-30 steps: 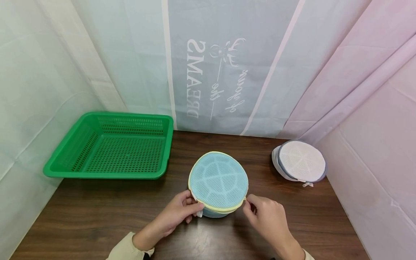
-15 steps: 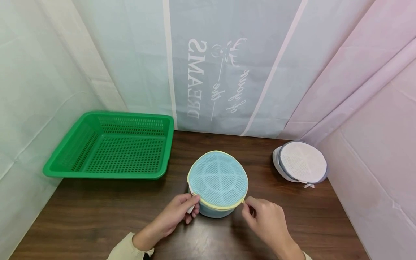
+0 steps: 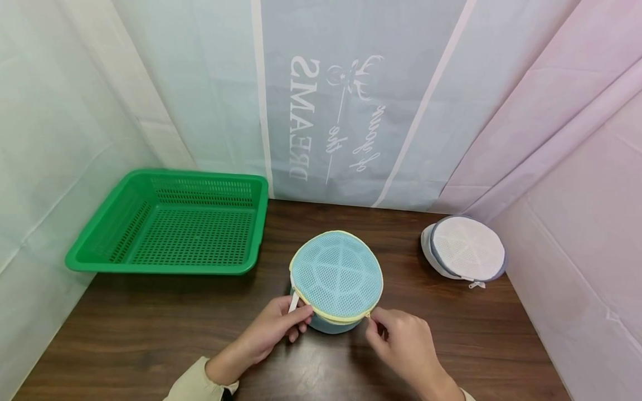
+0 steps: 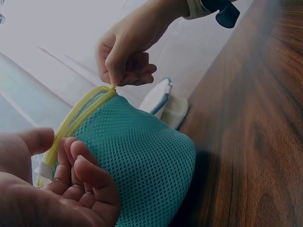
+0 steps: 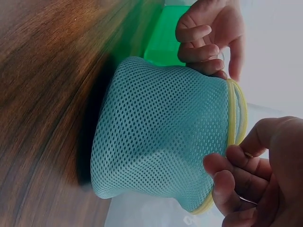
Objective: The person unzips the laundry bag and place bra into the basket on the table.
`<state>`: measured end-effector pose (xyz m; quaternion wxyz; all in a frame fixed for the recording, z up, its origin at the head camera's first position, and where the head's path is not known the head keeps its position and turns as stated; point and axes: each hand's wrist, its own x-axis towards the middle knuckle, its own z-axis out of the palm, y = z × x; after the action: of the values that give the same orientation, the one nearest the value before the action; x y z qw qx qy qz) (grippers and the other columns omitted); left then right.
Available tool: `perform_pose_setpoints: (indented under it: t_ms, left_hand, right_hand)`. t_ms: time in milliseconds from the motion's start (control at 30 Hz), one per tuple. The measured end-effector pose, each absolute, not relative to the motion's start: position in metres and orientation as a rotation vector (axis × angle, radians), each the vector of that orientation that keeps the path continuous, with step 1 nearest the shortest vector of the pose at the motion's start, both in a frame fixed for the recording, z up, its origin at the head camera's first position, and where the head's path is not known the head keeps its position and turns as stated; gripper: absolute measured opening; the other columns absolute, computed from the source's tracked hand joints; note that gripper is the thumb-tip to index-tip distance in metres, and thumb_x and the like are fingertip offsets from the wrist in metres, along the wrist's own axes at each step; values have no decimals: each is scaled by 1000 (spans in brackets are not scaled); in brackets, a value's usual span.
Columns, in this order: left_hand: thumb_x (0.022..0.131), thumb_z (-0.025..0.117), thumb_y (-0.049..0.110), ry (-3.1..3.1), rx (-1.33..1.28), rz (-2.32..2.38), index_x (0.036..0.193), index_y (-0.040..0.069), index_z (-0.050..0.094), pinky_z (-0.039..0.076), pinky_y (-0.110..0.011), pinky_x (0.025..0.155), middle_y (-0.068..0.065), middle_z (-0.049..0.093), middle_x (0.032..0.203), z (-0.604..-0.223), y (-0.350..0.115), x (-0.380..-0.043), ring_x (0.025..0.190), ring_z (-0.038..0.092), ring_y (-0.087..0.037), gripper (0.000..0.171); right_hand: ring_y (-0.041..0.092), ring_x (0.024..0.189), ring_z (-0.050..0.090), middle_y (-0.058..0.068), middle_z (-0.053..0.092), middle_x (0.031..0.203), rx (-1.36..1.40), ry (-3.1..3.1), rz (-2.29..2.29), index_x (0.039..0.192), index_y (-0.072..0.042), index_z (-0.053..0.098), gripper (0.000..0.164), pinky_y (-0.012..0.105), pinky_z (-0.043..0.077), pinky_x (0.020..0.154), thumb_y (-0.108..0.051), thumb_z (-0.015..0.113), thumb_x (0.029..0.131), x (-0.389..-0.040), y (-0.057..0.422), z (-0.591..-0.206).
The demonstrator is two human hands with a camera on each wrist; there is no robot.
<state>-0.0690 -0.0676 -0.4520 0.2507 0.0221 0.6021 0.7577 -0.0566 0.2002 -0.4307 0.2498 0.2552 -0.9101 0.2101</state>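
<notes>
A round blue mesh laundry bag [image 3: 337,273] with a yellow zipper [image 4: 80,113] around its top stands upright on the table. My left hand [image 3: 278,323] pinches the yellow edge at the front left between thumb and fingers, beside a white tab [image 3: 293,302]. On the front right of the rim, my right hand [image 3: 401,337] pinches the zipper pull between thumb and forefinger; the fingertips mostly hide it. A gap shows between the two yellow zipper edges [image 5: 239,109] in the right wrist view. What is inside the bag cannot be seen.
A green plastic basket [image 3: 256,228] with slotted sides stands at the back left. Toward the back right sits a second mesh bag [image 3: 468,248], white with a grey-blue rim. Cloth curtains [image 3: 346,111] hang behind and on both sides of the wooden table [image 3: 175,328].
My right hand has moved left and slightly toward me along the rim with the zipper pull. My left thumb and fingers have shifted their hold on the edge, and the white tab now sticks up.
</notes>
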Motion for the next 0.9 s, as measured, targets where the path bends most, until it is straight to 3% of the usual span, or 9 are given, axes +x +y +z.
perform_pose_setpoints:
  t_ms: [433, 733, 900]
  left_hand:
    - [109, 50, 29, 1625, 91, 2063, 95, -1, 63, 45, -18, 54, 0, 61, 83, -451, -67, -69, 71, 55, -9, 35]
    - [104, 59, 19, 1708, 142, 2057, 95, 2, 57, 45, -18, 55, -1, 59, 84, -449, -64, -67, 67, 53, -8, 19]
    - [105, 59, 18, 1753, 151, 2047, 96, 0, 57, 45, -18, 54, -1, 59, 83, -448, -62, -67, 65, 52, -9, 20]
  right_hand:
    - [-10, 54, 23, -23, 26, 61, 769, -2443, 600, 61, -29, 37, 40, 8, 17, 48, -7, 69, 69, -54, 194, -435]
    - [-11, 55, 23, -23, 26, 61, 793, -2453, 629, 62, -30, 38, 41, 8, 18, 48, -7, 71, 71, -53, 191, -437]
    - [-11, 54, 24, -22, 27, 61, 820, -2449, 647, 63, -30, 39, 42, 7, 19, 48, -6, 71, 73, -53, 188, -437]
